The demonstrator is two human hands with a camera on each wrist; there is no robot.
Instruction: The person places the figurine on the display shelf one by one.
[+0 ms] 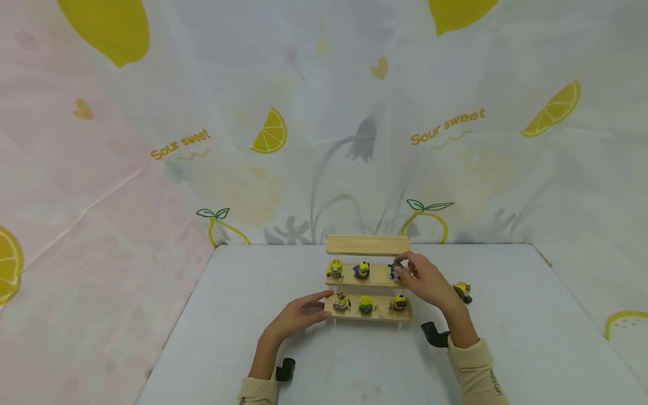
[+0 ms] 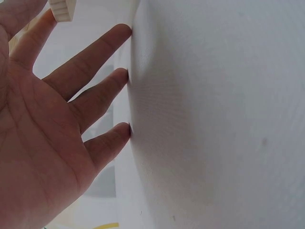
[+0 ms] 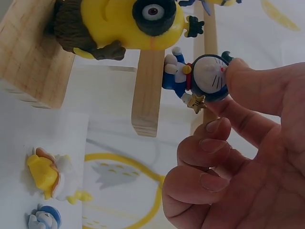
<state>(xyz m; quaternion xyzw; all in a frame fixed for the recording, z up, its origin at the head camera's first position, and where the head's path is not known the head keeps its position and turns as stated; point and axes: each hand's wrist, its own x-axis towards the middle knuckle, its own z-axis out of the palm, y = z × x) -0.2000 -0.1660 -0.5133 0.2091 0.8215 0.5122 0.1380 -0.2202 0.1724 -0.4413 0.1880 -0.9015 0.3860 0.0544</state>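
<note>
A small wooden display rack with three tiers stands on the white table. My right hand pinches a blue-and-white cat figurine by its head, between thumb and fingers. The figurine, with a red collar and a gold star, is at the right end of the middle tier, its base right at the plank. At the left end of the bottom tier, my left hand spreads its fingers and touches the wood; three fingertips reach the white tabletop.
Two yellow figurines share the middle tier; three more line the bottom tier. On the table right of the rack lies a yellow figurine, a blue-and-white one near it. A lemon-printed cloth hangs behind.
</note>
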